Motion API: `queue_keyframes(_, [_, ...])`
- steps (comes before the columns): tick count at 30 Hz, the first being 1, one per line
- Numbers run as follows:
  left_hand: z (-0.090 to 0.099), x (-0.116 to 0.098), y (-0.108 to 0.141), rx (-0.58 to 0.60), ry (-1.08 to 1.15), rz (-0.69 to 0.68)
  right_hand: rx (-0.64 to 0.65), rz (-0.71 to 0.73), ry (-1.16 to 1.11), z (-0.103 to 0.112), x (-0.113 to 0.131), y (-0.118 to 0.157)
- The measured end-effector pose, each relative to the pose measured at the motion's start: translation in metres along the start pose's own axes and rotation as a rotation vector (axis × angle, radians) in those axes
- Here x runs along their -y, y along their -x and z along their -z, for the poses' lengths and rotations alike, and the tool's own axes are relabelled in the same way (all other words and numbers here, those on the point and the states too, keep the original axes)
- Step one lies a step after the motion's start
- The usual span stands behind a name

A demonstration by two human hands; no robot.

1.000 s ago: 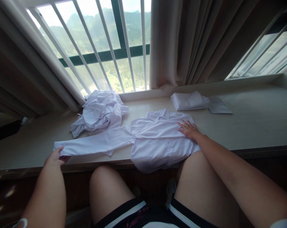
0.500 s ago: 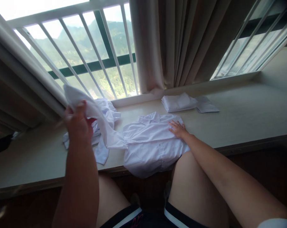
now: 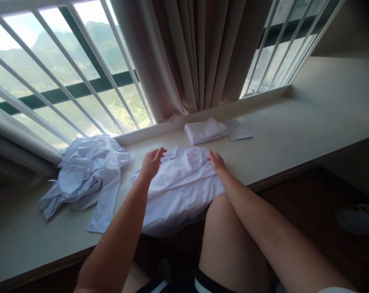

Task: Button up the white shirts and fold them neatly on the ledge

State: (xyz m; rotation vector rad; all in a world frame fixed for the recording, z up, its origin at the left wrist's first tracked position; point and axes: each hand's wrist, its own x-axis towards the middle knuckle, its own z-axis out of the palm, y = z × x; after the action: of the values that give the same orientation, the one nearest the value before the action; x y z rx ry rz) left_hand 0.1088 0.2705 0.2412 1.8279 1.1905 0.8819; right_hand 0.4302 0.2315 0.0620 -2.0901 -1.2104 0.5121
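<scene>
A white button-up shirt (image 3: 184, 191) lies spread in front of me, its collar pointing toward the window and its lower part hanging over the sill's front edge. My left hand (image 3: 153, 162) is over the shirt's left side beside the collar, fingers stretched out and holding nothing. At the shirt's far right edge, my right hand (image 3: 216, 160) has its fingers curled on the fabric. The left sleeve is mostly hidden behind my left hand and forearm.
Left on the wide sill (image 3: 272, 142) lies a crumpled pile of white clothing (image 3: 86, 175). Behind the shirt rest a folded white garment (image 3: 204, 131) and a flat white piece (image 3: 238, 130). Curtains (image 3: 184, 53) and a barred window (image 3: 80, 73) stand along the back.
My left hand has let go of the raised sleeve and moved right, over the shirt. My right hand's flat fingers have drawn in at the shirt's edge. The view has turned right.
</scene>
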Motion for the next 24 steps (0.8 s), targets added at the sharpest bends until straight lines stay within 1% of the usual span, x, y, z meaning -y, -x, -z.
queue_keyframes(3, [0.032, 0.062, 0.026, -0.082, -0.406, 0.025, -0.022, -0.079, 0.057, -0.002, 0.006, -0.003])
queue_keyframes(5, [0.047, 0.101, 0.048, -0.131, -0.549, 0.076, -0.007, -0.087, 0.092, -0.005, 0.014, -0.004])
queue_keyframes(6, [0.051, 0.119, 0.058, -0.144, -0.602, 0.089, 0.007, -0.084, 0.109, -0.007, 0.018, -0.005])
queue_keyframes(8, [0.054, 0.149, 0.077, -0.132, -0.686, 0.100, 0.030, -0.077, 0.136, -0.012, 0.026, -0.008])
queue_keyframes(9, [0.053, 0.160, 0.085, -0.119, -0.720, 0.110, 0.035, -0.075, 0.143, -0.014, 0.030, -0.009])
queue_keyframes(11, [0.048, 0.177, 0.096, -0.078, -0.770, 0.140, 0.037, -0.079, 0.139, -0.017, 0.036, -0.012])
queue_keyframes(13, [0.042, 0.186, 0.103, -0.031, -0.798, 0.184, 0.025, -0.090, 0.119, -0.015, 0.037, -0.015])
queue_keyframes(16, [0.034, 0.190, 0.108, 0.040, -0.838, 0.215, -0.023, -0.096, 0.094, -0.003, 0.032, -0.014])
queue_keyframes(18, [0.031, 0.188, 0.111, 0.077, -0.876, 0.201, -0.044, -0.095, 0.097, 0.007, 0.024, -0.010])
queue_keyframes(20, [0.031, 0.184, 0.112, 0.101, -0.903, 0.196, -0.037, -0.110, 0.118, 0.014, 0.015, -0.004])
queue_keyframes(24, [0.030, 0.171, 0.105, 0.093, -0.919, 0.214, -0.010, -0.172, 0.186, 0.020, 0.004, 0.005])
